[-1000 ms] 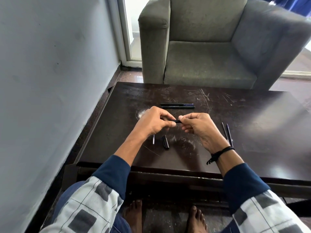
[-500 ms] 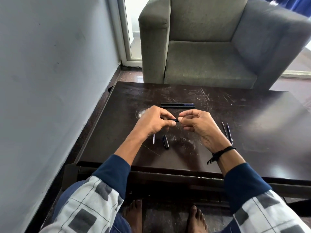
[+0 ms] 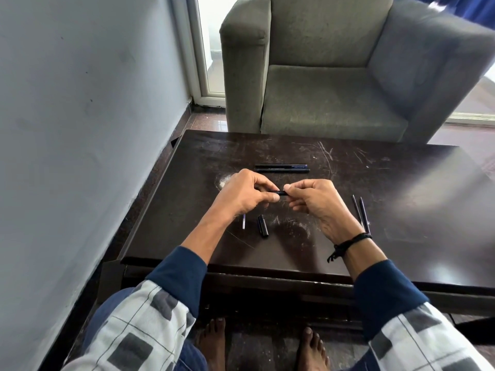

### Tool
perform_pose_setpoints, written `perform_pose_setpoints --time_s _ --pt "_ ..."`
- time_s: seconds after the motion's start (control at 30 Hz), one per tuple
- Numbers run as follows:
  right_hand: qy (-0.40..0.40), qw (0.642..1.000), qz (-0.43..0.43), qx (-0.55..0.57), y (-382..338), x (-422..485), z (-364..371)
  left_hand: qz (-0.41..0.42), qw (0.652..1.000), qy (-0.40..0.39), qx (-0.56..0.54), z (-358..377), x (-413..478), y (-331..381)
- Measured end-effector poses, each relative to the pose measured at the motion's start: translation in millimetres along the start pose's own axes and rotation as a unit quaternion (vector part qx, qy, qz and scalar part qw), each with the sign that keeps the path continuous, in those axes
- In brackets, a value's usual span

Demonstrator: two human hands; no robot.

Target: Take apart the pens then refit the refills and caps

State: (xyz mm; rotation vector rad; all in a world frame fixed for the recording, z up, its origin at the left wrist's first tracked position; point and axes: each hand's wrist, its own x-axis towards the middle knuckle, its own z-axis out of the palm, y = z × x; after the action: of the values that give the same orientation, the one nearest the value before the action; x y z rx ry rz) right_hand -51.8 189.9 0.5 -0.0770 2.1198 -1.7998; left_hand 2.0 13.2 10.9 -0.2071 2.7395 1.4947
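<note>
My left hand [image 3: 245, 194] and my right hand [image 3: 317, 200] both pinch one black pen [image 3: 280, 193] above the dark table [image 3: 401, 210], fingertips almost touching; only a short bit of the pen shows between them. Two black pens [image 3: 282, 168] lie side by side just beyond my hands. A black cap [image 3: 263, 226] lies on the table below my left hand, with a thin clear refill [image 3: 243, 221] to its left. Two thin dark refills [image 3: 361, 213] lie to the right of my right wrist.
A grey armchair [image 3: 334, 76] stands right behind the table's far edge. A pale wall [image 3: 80, 129] runs along the left side. My bare feet [image 3: 262, 346] are on the floor under the table's near edge.
My hands have stayed nearly still on the pen; the right hand's fingers have shifted slightly along it. Nothing on the table has moved.
</note>
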Motion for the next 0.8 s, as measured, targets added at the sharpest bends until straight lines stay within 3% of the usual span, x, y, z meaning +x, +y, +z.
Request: perform_pose_setpoints --time_s 0.8 --pt "-0.028 0.999 0.008 0.027 -2.0 -0.4 -2.5 0.009 1.0 0.005 0.014 -0.1 0.8 0.5"
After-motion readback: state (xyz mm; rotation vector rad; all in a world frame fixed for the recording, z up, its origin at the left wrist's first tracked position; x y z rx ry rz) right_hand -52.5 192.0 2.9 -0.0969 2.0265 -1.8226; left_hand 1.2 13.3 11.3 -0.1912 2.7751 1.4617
